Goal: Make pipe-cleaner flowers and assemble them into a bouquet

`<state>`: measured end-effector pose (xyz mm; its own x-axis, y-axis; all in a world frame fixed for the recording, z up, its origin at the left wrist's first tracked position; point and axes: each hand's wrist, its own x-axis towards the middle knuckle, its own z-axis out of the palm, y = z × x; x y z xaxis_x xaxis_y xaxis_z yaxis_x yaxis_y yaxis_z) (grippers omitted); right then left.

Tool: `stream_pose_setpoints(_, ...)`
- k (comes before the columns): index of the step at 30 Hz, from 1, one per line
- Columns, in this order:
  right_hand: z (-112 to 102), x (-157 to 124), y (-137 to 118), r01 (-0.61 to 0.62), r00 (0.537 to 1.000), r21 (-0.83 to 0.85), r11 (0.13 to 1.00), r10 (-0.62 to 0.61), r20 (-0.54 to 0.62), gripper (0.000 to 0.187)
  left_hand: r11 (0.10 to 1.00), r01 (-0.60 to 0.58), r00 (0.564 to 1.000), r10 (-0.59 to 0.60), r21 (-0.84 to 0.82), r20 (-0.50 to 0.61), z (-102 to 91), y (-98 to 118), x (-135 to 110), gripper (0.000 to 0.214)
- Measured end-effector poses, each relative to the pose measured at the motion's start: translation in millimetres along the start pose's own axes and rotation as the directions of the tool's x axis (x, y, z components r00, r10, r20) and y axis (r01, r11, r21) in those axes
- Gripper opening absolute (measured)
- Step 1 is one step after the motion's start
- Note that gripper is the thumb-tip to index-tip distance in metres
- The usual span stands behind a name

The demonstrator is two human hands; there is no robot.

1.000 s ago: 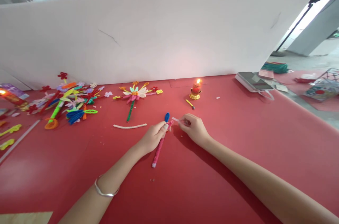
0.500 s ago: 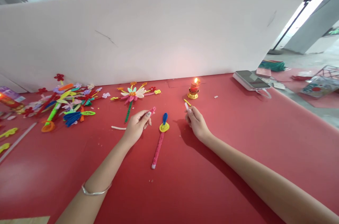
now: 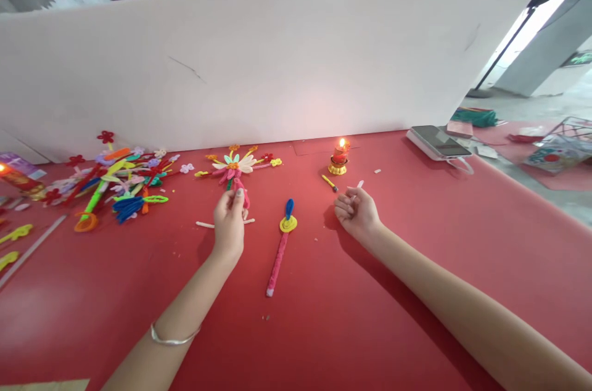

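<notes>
My left hand (image 3: 229,221) pinches a pink fuzzy pipe-cleaner piece (image 3: 241,189) between thumb and fingers; its full shape is partly hidden. A white pipe cleaner (image 3: 205,225) lies behind that hand. My right hand (image 3: 359,212) is closed around a short whitish translucent stick (image 3: 361,184), which looks like a glue stick, with only its end showing. Between the hands lies a pink pipe-cleaner rod (image 3: 277,264) with a yellow coiled disc (image 3: 288,225) and a blue loop (image 3: 289,207) at its top. A pipe-cleaner flower (image 3: 232,164) rests just beyond my left hand.
A lit red candle (image 3: 340,153) on a gold stand burns beyond my right hand, near a short yellow stick (image 3: 329,182). A pile of pipe-cleaner flowers (image 3: 124,178) and another burning candle (image 3: 18,182) are at left. A white device (image 3: 438,143) sits by the white panel (image 3: 277,64).
My left hand has turned upright and moved slightly left with the pink piece. My right hand has shifted right, its fingers curled and the whitish stick now mostly hidden.
</notes>
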<state>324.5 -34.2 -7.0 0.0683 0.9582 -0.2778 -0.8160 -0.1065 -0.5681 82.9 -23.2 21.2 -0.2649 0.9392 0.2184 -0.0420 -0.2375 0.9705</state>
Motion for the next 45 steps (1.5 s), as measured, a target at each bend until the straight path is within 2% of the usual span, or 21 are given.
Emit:
stream_pose_setpoints(2,3,-2,1,-0.035,0.999,0.016,0.999,0.034,0.037,0.024,0.986,0.105,0.994,-0.1,-0.127,0.051,0.3,1,2,0.025)
stream_pose_setpoints(5,9,-10,8,-0.101,0.985,-0.088,0.991,0.112,0.129,0.019,0.971,0.219,0.954,-0.191,-0.099,0.231,5.3,4,-6,0.025)
stream_pose_setpoints(8,14,-21,17,-0.223,0.945,-0.211,0.952,0.264,0.193,0.023,0.986,0.156,0.912,-0.167,0.061,0.375,13.0,6,-21,0.023)
stream_pose_setpoints(12,21,-36,27,-0.391,0.826,-0.298,0.871,0.475,0.304,0.028,0.987,0.042,0.846,-0.116,0.153,0.52,19.7,5,-37,0.018)
stream_pose_setpoints(14,22,-41,30,-0.428,0.784,-0.306,0.851,0.517,0.342,0.027,0.989,0.032,0.821,-0.107,0.142,0.56,21.3,4,-41,0.017)
stream_pose_setpoints(16,23,-44,32,-0.438,0.774,-0.277,0.855,0.516,0.368,0.025,0.992,0.046,0.809,-0.106,0.118,0.578,22.5,4,-44,0.017)
stream_pose_setpoints(18,23,-44,34,-0.435,0.785,-0.214,0.875,0.484,0.385,0.022,0.993,0.062,0.802,-0.109,0.1,0.587,23.4,4,-45,0.016)
stream_pose_setpoints(20,22,-42,34,-0.416,0.816,-0.138,0.899,0.436,0.379,0.027,0.993,0.072,0.81,-0.113,0.094,0.576,23.4,3,-45,0.017)
stream_pose_setpoints(23,18,-36,32,-0.355,0.877,-0.068,0.932,0.357,0.322,0.033,0.991,0.093,0.84,-0.128,0.094,0.527,21.0,-3,-39,0.022)
stream_pose_setpoints(26,14,-29,30,-0.294,0.919,-0.1,0.951,0.31,0.245,0.03,0.988,0.128,0.879,-0.156,0.092,0.45,17.3,-10,-30,0.022)
stream_pose_setpoints(28,13,-27,31,-0.269,0.927,-0.152,0.951,0.299,0.227,0.028,0.982,0.152,0.891,-0.184,0.108,0.416,16.0,-13,-27,0.024)
stream_pose_setpoints(30,14,-28,33,-0.261,0.917,-0.211,0.942,0.31,0.25,0.025,0.978,0.163,0.885,-0.204,0.131,0.419,16.0,-14,-27,0.026)
stream_pose_setpoints(34,18,-35,41,-0.268,0.894,-0.299,0.916,0.352,0.279,0.025,0.979,0.099,0.873,-0.171,0.177,0.456,18.1,-15,-32,0.023)
stream_pose_setpoints(38,18,-34,44,-0.245,0.918,-0.301,0.922,0.32,0.233,0.035,0.977,0.067,0.867,-0.158,0.204,0.473,17.5,-15,-31,0.026)
stream_pose_setpoints(40,16,-30,41,-0.21,0.942,-0.284,0.935,0.271,0.196,0.039,0.972,0.018,0.88,-0.127,0.235,0.458,13.6,-13,-25,0.027)
stream_pose_setpoints(43,11,-22,35,-0.165,0.963,-0.236,0.958,0.208,0.169,0.041,0.915,-0.156,0.896,-0.028,0.373,0.443,2.7,-9,-10,0.025)
stream_pose_setpoints(45,8,-17,31,-0.173,0.964,-0.202,0.964,0.208,0.163,0.041,0.803,-0.324,0.858,0.027,0.5,0.513,-5.2,-7,-1,0.02)
